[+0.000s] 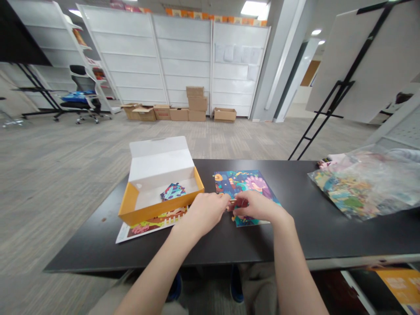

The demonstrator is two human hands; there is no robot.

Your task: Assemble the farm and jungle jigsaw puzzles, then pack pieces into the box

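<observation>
A colourful jigsaw puzzle (262, 187), mostly blue with a pink and purple figure, lies on the black table in front of me. Over its lower left part my left hand (211, 208) and my right hand (254, 205) meet, fingertips almost touching. Between them is a small puzzle piece (232, 201), seen nearly edge-on and pinched from both sides. My fingers cover part of the puzzle underneath. Left of my hands stands an open yellow box (160, 204) with a white inside and raised lid. Several loose puzzle pieces (173, 191) lie in it.
A printed picture sheet (149, 225) sticks out from under the box. Clear plastic bags (367, 183) with colourful contents lie at the table's right end. Beyond the table stand an easel board (357, 65), cardboard boxes (197, 105) and an office chair (82, 94).
</observation>
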